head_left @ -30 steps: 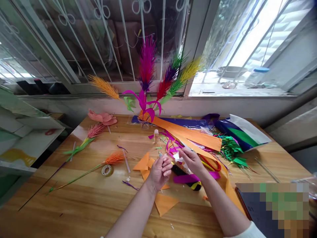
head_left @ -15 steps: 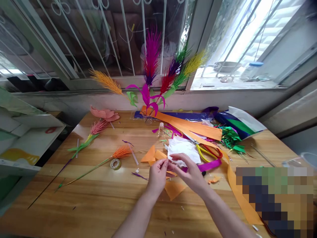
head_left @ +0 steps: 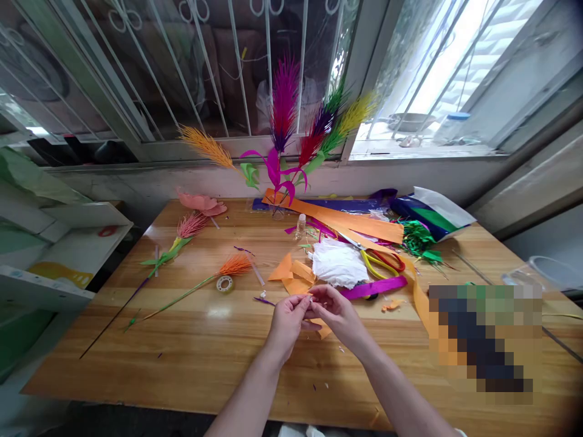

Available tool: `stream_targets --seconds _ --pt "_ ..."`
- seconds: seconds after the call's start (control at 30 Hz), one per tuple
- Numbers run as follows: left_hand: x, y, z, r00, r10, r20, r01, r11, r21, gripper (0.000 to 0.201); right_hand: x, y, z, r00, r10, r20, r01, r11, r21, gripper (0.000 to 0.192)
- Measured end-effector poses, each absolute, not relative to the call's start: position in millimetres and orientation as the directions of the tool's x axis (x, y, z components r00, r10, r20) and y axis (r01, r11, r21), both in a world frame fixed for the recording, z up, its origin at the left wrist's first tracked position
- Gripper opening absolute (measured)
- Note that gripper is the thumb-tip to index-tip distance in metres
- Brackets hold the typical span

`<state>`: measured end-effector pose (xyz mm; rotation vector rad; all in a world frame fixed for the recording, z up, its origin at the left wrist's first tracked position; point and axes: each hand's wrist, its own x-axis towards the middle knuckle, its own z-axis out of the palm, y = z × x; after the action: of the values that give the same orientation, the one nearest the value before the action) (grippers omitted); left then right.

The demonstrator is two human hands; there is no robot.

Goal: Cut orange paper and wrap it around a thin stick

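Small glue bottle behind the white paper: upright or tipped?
Upright. The small bottle stands on its base on the table, cap up, beyond the crumpled white paper.

On the table point(head_left: 136, 358), the hands meet near the middle front: left hand point(head_left: 286, 318) touching right hand point(head_left: 336, 312). Just behind them lie paper scraps point(head_left: 291, 273), with a tissue point(head_left: 337, 265) to their right and scissors point(head_left: 385, 262) right of that. A tape roll point(head_left: 224, 283) lies left of the scraps. The vase point(head_left: 277, 211) stands at the back edge, before the window point(head_left: 218, 67)
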<state>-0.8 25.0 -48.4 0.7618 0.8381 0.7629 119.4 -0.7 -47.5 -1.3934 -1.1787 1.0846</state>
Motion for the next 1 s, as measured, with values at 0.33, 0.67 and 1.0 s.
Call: stream_targets --seconds 0.33,0.67,1.0 --pt "-8 19 -60 0.332 0.82 -0.467 -0.186 0.542 0.82 0.032 143 -24 -54 0.328 0.941 -0.079 -0.015 -0.078 -0.997 0.025" --pt "-6 12 -55 0.469 0.741 -0.482 -0.266 0.638 0.722 0.032 135 -43 -75 0.312 0.947 -0.081 0.13 -0.127 -0.983 0.023" --pt "-12 9 -63 0.252 0.832 -0.495 -0.282 0.552 0.784 0.031 128 -31 -80 0.246 0.968 -0.048 0.143 -0.085 -0.986 0.024"
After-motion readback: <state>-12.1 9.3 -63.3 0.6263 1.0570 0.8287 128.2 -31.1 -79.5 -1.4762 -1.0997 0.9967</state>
